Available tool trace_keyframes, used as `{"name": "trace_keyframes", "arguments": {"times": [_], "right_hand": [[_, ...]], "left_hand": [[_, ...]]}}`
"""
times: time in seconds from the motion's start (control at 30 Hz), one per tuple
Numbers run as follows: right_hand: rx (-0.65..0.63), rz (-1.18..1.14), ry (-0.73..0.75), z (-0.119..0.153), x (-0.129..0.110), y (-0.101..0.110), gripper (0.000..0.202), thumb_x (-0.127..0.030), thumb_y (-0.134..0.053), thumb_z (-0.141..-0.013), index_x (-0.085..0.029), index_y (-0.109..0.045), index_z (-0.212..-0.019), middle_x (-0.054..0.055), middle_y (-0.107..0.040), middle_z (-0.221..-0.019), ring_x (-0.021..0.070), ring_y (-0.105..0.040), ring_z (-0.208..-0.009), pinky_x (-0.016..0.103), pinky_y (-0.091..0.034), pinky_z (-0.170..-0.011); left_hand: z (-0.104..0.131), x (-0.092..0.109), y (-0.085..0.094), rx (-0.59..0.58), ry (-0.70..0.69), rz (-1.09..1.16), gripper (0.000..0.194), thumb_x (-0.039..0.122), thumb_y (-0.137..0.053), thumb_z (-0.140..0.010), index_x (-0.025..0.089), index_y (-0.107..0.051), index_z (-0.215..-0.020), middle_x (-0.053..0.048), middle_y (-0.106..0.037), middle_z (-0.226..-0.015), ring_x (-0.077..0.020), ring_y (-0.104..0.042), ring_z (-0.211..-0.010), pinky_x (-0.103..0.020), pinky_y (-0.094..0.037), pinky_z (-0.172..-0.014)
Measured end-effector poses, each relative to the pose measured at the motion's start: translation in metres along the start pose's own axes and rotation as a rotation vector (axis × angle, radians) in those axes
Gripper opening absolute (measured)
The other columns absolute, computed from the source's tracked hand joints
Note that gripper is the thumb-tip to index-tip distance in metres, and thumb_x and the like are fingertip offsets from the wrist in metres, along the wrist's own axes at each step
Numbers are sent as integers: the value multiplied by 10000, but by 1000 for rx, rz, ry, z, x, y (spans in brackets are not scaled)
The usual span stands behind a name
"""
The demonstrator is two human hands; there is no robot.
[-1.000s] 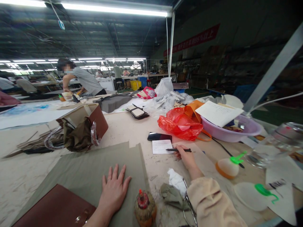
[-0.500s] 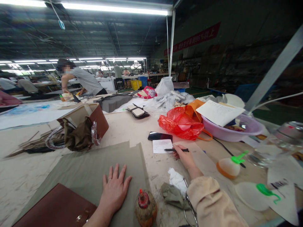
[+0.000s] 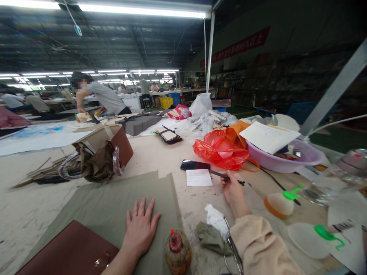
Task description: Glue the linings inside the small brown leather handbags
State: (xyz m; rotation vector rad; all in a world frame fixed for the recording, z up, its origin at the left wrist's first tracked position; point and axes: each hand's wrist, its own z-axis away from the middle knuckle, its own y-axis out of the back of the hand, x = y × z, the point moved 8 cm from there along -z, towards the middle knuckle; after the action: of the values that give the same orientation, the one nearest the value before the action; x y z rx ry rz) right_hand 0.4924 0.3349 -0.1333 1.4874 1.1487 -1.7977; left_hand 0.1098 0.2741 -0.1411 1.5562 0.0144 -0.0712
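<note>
My left hand (image 3: 141, 228) lies flat with fingers spread on a grey-green sheet (image 3: 114, 193) on the table. Left of that wrist is a brown leather piece (image 3: 67, 250) with a metal clasp. In my right hand (image 3: 233, 191) is a black pen (image 3: 219, 174), held in the fingers just right of a small white note (image 3: 199, 178) with handwriting. A dark phone (image 3: 195, 164) lies behind the note. Between my forearms stand a glue-stained bottle with a red tip (image 3: 177, 252), a crumpled white tissue (image 3: 215, 219) and a grey-green cloth scrap (image 3: 211, 237).
A brown bag (image 3: 122, 147) stands at the left. Behind the phone are a red plastic bag (image 3: 220, 151) and a purple basin (image 3: 286, 162) with papers. Two squeeze bottles with green nozzles, one amber-filled (image 3: 278, 205), lie at right. A person (image 3: 104, 97) leans over the table further back.
My right hand has moved right, away from the note, with the pen lifted off the paper. My left hand stays flat on the sheet.
</note>
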Motion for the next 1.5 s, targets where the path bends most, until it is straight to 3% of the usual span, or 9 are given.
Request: {"name": "trace_keyframes", "arguments": {"times": [0.23,0.7,0.8,0.97,1.2,1.5], "right_hand": [[-144,199,-58,13,13,-17,363,-540,-726,-662,-190,-642,-708,13,-648,-581,132,-541,-481,241,-414,-440],[-235,358,-12,19,7,-28,345,-558,-689,-708,-216,-644,-686,7,-658,-588,164,-576,-514,272,-439,-488],[-250,326,-18,23,5,-32,361,-575,-691,-706,-215,-654,-708,13,-674,-623,167,-592,-536,270,-440,-492],[-264,212,-37,26,7,-39,403,-565,-801,-584,-202,-644,-662,6,-638,-562,167,-568,-507,274,-429,-470],[20,-179,36,1,-11,3,599,-842,-468,-705,-243,-450,-688,-98,-354,-464,62,-238,-355,226,-205,-351],[4,-335,-38,6,-10,1,518,-697,-721,-610,-219,-528,-659,-64,-427,-520,63,-350,-419,212,-273,-358]], "left_hand": [[1,0,-1,13,-5,0,581,480,-333,-957,238,-394,-1482,-138,-326,-1575,-386,-238,-1445,-585,-223,-1108],[1,0,0,6,-8,-7,594,499,-332,-954,237,-390,-1485,-138,-323,-1575,-390,-226,-1449,-587,-225,-1109],[1,0,0,8,-4,-6,588,494,-335,-954,241,-397,-1481,-137,-326,-1574,-389,-231,-1447,-587,-225,-1107],[1,-1,0,2,2,4,590,492,-344,-953,237,-395,-1482,-139,-324,-1575,-383,-232,-1448,-581,-214,-1115],[0,0,1,1,-2,12,586,482,-332,-955,237,-393,-1484,-140,-316,-1578,-384,-229,-1449,-586,-214,-1114],[1,-1,-1,-1,1,19,584,481,-321,-956,241,-390,-1485,-137,-316,-1579,-379,-222,-1452,-580,-204,-1119]]}}
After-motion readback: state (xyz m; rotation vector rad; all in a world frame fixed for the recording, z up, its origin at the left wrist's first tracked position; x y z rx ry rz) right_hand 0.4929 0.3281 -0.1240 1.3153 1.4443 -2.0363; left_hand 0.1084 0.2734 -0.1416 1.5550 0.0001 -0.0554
